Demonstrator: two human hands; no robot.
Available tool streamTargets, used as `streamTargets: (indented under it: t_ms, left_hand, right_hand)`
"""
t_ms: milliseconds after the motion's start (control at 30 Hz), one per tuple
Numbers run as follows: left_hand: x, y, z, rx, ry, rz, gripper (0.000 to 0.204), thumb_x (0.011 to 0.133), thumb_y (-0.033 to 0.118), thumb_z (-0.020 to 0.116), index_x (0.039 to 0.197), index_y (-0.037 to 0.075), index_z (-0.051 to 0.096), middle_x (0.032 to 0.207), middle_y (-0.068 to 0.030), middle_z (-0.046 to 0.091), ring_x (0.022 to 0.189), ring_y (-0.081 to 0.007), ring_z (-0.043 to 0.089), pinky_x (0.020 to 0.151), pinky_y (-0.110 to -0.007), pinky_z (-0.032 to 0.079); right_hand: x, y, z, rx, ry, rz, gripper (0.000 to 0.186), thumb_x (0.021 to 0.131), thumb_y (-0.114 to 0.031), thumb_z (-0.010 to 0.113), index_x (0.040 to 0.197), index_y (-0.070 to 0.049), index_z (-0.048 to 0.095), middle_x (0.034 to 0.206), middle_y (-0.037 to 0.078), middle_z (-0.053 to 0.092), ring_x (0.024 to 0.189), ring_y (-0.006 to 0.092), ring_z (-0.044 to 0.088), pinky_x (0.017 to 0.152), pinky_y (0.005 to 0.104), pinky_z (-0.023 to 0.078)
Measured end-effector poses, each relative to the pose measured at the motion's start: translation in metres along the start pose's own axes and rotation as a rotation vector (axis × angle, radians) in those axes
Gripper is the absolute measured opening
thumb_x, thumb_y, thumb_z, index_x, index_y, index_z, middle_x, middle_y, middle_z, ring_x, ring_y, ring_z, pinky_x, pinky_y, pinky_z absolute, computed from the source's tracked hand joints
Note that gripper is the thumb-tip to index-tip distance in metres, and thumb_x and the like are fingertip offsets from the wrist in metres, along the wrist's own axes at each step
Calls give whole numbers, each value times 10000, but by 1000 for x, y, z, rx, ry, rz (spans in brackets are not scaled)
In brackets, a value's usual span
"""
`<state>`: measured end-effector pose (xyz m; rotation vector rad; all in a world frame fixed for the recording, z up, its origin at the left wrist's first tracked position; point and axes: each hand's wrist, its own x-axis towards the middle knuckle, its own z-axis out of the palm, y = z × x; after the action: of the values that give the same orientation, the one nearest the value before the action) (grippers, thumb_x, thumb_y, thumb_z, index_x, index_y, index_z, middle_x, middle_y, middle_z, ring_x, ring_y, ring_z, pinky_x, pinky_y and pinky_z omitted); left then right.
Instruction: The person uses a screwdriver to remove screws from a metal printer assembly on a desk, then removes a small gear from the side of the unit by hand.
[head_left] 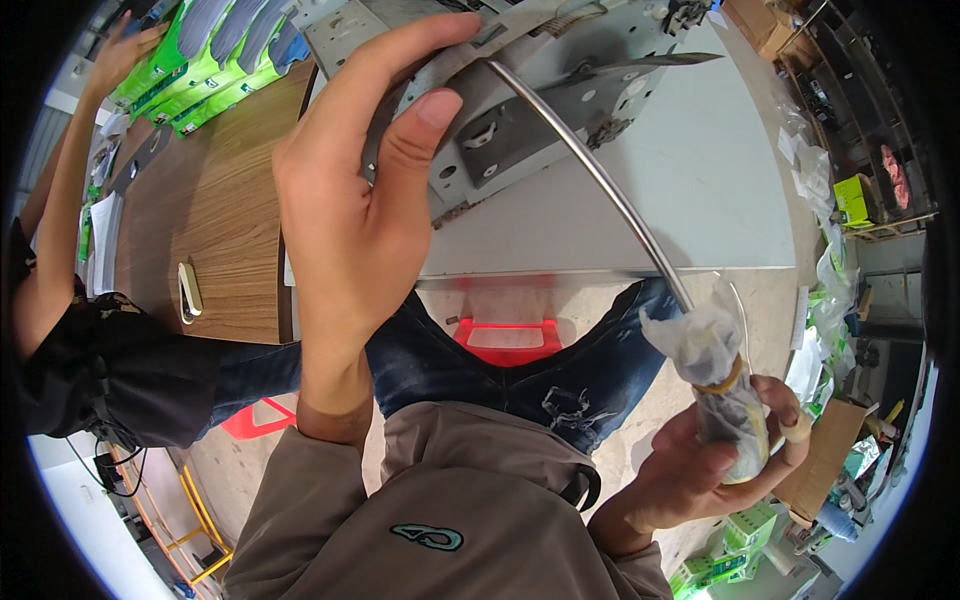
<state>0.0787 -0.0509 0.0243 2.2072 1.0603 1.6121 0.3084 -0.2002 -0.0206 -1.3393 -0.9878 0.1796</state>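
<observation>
I've got the L hand point(350, 180) up top, half curled, thumb and index bent round the edge of a grey metal assembly point(540, 130) w/ the edge btwn them; other fingers are hidden from me, so can't tell how tight the hold is. Assembly sits tilted over the far part of the pale grey table point(720, 200), holes and slots showing on its plates. R hand point(725, 465), low on my right, is closed round the wrapped handle point(730, 400) of a tool, fingers curled, w/ cloudy plastic film on it and a tan band round the middle. Its bare metal shaft point(600, 185) runs up-left to the assembly, tip close by the L thumb; can't tell from here if tip touches metal. Containers next: stack of green packs point(200, 80) upper L on the brown wood table point(210, 230), grey stuff showing along the tops, can't ID it. A co-worker's hand point(125, 50) is up beside the stack. Lime-green box point(853, 200) on the R-side shelf, contents unclear to me. Brown cardboard box point(822, 455) at far R, by the R hand, w/ misc. bottle-like items next to it; more green boxes point(745, 530) below, near the R forearm, insides n/a from this angle.
</observation>
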Motion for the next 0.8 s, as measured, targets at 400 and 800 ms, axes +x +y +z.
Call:
streamTargets:
  t_ms: [400,800]
  left_hand:
    - [2,9,9,76,-3,-92,319,1008,95,605,1270,-88,604,1254,-173,673,1177,-222,619,1042,-313,439]
    - [5,11,-1,287,29,-11,256,995,107,602,1212,-11,669,1192,-161,708,1041,-256,689,914,-301,510]
  right_hand:
    - [3,-5,10,58,126,7,827,803,-609,776,1298,-52,415,1049,162,523,554,153,565,373,217,508]
    - [-4,-25,13,-93,84,45,632,962,-553,620,1227,14,533,970,117,597,499,99,428,472,229,334]
